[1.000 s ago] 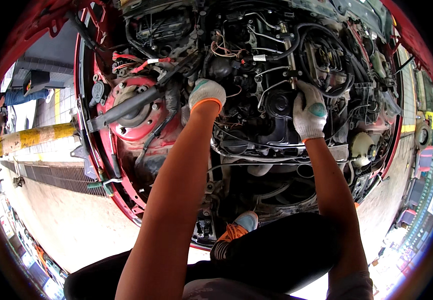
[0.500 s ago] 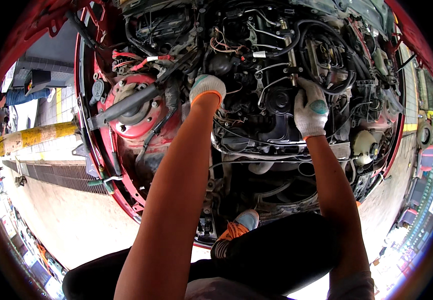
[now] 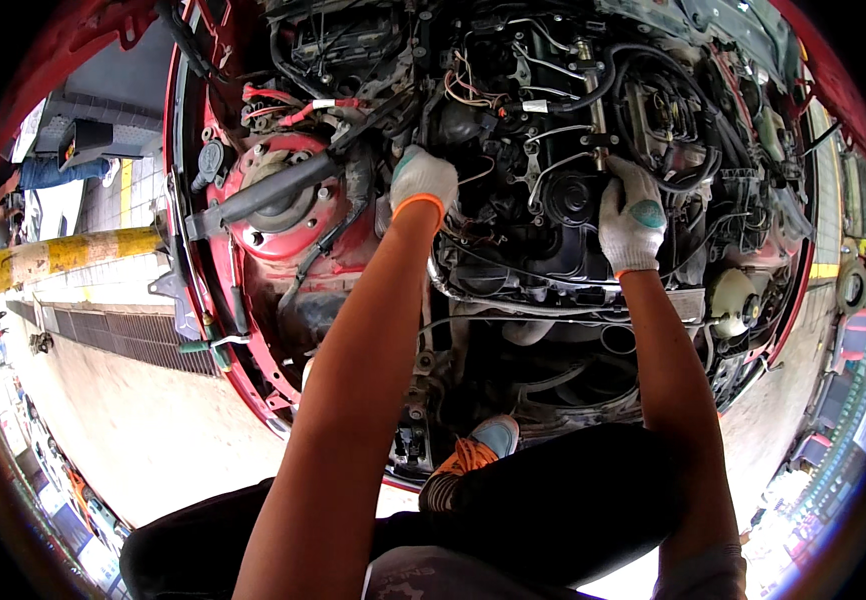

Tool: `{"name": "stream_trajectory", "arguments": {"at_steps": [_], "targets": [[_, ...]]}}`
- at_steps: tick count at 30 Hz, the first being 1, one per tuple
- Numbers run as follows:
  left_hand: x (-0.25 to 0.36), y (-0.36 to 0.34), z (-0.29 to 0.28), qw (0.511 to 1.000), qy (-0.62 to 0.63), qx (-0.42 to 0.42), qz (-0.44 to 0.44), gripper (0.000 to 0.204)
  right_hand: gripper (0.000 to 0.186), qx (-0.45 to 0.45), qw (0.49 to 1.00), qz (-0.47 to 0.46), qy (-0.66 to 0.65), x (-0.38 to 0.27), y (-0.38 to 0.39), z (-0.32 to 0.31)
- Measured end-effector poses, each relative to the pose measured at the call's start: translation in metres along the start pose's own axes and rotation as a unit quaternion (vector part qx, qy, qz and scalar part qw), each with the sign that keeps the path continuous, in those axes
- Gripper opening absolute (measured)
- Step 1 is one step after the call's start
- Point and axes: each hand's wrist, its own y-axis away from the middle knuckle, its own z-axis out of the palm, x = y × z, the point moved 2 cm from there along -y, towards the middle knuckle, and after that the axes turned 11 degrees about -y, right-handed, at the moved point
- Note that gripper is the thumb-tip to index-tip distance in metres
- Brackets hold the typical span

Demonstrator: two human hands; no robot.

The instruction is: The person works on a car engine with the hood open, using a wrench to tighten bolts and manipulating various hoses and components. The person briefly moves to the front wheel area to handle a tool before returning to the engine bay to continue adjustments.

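Note:
My left hand (image 3: 425, 182), in a white knit work glove with an orange cuff, is closed beside a black rounded part at the left side of the engine. Its fingertips are turned down out of sight, so what they grip is hidden. A matching glove covers my right hand (image 3: 633, 215), whose fingers curl down at the near end of the metal fuel rail (image 3: 599, 112). Whatever lies under those fingers cannot be made out. Between the hands sit a round black cap (image 3: 570, 197) and bent metal fuel lines (image 3: 559, 132).
A grey bar (image 3: 263, 203) crosses the red strut tower (image 3: 288, 235) on the left. Black hoses (image 3: 718, 130) loop at the right, above a pale fluid reservoir (image 3: 731, 300). My shoe (image 3: 493, 437) rests at the bay's front. A yellow post (image 3: 63, 255) stands outside the car.
The view has shifted slightly, so the engine bay appears farther right and a little lower. Both hands stay at nearly the same engine parts.

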Motion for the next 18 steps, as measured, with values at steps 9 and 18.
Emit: {"name": "stream_trajectory", "arguments": {"at_steps": [9, 18], "targets": [[0.009, -0.021, -0.008, 0.991, -0.049, -0.065, 0.106, 0.026, 0.029, -0.007, 1.000, 0.008, 0.010, 0.006, 0.005, -0.004], [-0.005, -0.029, 0.000, 0.991, -0.005, -0.078, 0.109, 0.028, 0.028, -0.004, 1.000, -0.019, 0.008, -0.002, -0.001, 0.000]]}}
